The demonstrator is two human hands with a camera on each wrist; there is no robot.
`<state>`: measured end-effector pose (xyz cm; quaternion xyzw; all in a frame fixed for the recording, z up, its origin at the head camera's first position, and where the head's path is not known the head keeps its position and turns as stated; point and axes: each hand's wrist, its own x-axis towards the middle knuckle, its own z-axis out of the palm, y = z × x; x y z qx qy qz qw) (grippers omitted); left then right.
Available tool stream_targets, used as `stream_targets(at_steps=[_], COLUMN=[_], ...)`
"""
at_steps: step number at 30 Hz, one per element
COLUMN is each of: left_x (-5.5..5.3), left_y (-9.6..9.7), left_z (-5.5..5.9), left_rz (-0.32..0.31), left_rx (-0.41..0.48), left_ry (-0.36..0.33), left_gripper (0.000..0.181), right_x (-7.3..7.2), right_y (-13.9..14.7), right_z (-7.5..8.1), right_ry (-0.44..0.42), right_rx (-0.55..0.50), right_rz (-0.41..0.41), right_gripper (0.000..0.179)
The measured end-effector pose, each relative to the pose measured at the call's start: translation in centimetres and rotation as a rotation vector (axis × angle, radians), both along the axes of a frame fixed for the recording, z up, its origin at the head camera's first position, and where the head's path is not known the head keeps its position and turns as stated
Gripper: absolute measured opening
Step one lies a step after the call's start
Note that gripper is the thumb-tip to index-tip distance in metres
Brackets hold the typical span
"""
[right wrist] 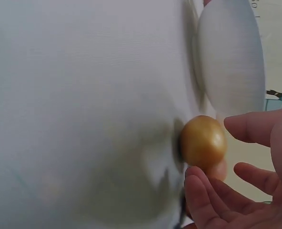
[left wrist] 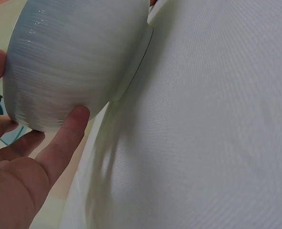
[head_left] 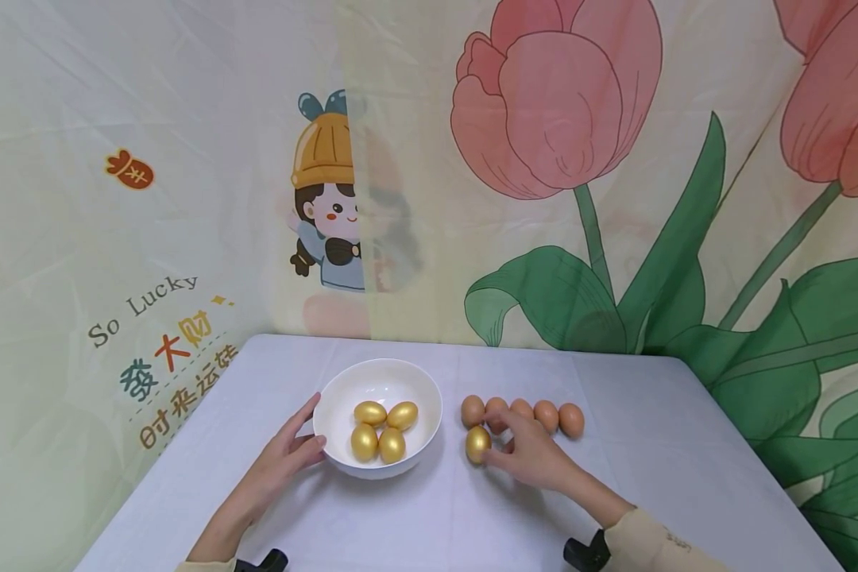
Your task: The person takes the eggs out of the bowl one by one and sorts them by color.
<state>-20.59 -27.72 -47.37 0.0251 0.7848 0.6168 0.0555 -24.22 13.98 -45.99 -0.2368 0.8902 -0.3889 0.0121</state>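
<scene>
A white bowl [head_left: 332,445] stands left of the table's middle with several golden eggs [head_left: 364,442] inside. My left hand [head_left: 286,453] rests its spread fingers against the bowl's left side. In the left wrist view, the fingertips [left wrist: 78,117] touch its outer wall. One golden egg [head_left: 478,445] lies on the cloth in front of a row of brown eggs [head_left: 546,415]. Around that egg my right hand [head_left: 532,449] has its thumb and fingers spread. The right wrist view shows a small gap between thumb and golden egg [right wrist: 203,142]; fingertips are close below it.
White cloth covers the table [head_left: 400,524]. Behind it hangs a printed backdrop [head_left: 415,310] with tulips and a cartoon figure. The brown eggs stand close together, partly behind my right hand.
</scene>
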Motion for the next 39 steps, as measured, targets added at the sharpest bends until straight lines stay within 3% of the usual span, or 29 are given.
stream_targets(at_steps=[11,17,26,32,39], left_x=[0.0,0.0,0.0,0.0,0.0], left_y=[0.1,0.0,0.0,-0.1,-0.1], left_z=[0.0,-0.1,-0.1,-0.1,-0.1], left_rz=[0.0,-0.001,-0.012,-0.018,-0.015], left_rx=[0.014,0.012,0.02,0.02,0.012], left_ry=[0.003,-0.004,0.007,0.025,0.032], left_gripper=[0.079,0.08,0.079,0.079,0.078], right_x=[-0.1,-0.5,-1.3,-2.3,-3.4], right_y=[-0.3,-1.8,-5.4,-7.6,-9.9], right_z=[4.6,6.2,7.3,7.3,7.0], right_ry=[0.079,0.075,0.057,0.073,0.019], right_rx=[0.054,0.045,-0.007,-0.024,-0.041], right_rz=[0.008,0.039,0.129,0.19,0.226], right_gripper=[0.052,0.054,0.056,0.056,0.055])
